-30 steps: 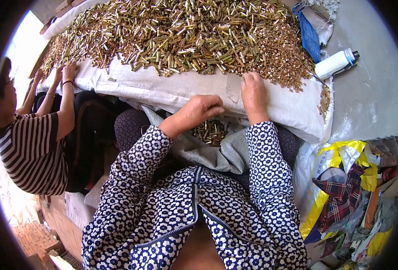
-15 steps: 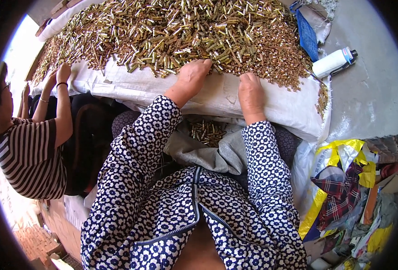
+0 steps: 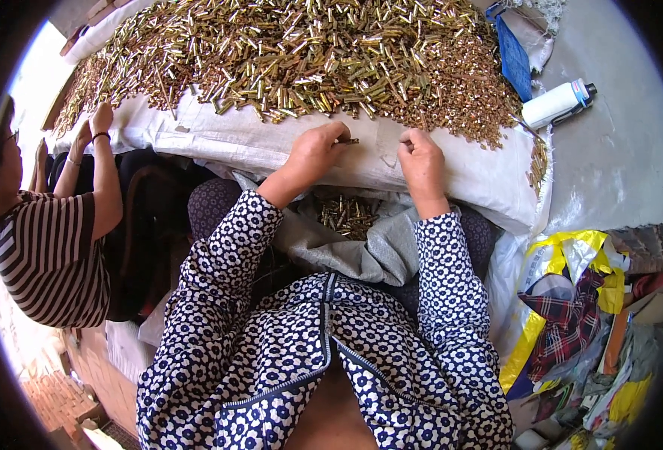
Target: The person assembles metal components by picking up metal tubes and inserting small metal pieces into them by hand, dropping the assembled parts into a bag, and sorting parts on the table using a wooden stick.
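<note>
A wide pile of small brass-coloured metal tubes (image 3: 294, 56) covers the far part of a table spread with white woven sheeting (image 3: 234, 135). Over the near edge of that sheeting, my left hand (image 3: 316, 154) pinches a short metal tube (image 3: 352, 141) between thumb and fingers. My right hand (image 3: 423, 159) is closed a little to its right, fingertips pressed together; whatever they hold, if anything, is hidden. Below and between my hands, more metal tubes (image 3: 346, 216) lie in a grey sack (image 3: 376, 259) that hangs open at my lap.
On the left a co-worker in a striped shirt (image 3: 46, 255) has both hands at the pile's left edge. A white bottle (image 3: 556, 103) lies at the right beside a blue cloth (image 3: 513, 56). Bags and cloth scraps (image 3: 564, 322) are heaped at the lower right.
My left hand has drawn back from the pile's edge toward me, and a metal tube now shows in its fingers. My right hand has shifted slightly nearer to me.
</note>
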Demonstrator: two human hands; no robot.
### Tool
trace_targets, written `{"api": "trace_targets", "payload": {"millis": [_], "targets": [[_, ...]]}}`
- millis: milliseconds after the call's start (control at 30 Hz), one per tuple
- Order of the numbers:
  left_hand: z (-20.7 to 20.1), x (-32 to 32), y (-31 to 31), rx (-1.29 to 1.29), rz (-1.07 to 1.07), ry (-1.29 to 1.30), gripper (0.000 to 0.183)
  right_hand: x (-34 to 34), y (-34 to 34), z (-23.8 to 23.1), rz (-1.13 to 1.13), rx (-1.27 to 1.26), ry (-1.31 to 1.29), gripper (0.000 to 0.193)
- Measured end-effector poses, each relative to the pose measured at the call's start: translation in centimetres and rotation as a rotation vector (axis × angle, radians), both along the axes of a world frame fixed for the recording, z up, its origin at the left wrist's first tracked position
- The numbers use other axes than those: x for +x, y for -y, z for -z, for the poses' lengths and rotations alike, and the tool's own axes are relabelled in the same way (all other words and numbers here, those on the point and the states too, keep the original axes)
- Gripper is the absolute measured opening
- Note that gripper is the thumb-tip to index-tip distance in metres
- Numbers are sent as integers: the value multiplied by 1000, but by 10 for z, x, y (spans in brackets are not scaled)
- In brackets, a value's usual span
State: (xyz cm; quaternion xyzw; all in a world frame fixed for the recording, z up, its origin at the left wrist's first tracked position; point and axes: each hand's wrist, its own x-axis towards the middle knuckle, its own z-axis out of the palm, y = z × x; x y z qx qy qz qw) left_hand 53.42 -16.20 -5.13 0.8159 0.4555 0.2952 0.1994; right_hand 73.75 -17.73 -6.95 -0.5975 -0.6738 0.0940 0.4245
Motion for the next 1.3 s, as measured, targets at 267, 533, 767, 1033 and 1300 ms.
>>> {"api": "trace_targets", "payload": {"millis": [267,533,767,1033,1300], "targets": [[-8,0,15,-455,50,431,8,-35,22,-10,-313,-327,-981,6],[-1,1,21,-559,100,670,8,-39,29,-5,-306,-346,-1071,11],[0,7,23,-659,53,857,10,-40,30,0,-267,-309,-955,9],[-1,32,16,162,167,-92,11,-34,21,4,-117,84,35,14],[-2,46,7,204,210,-186,11,-3,11,14,-52,24,-94,7]]}}
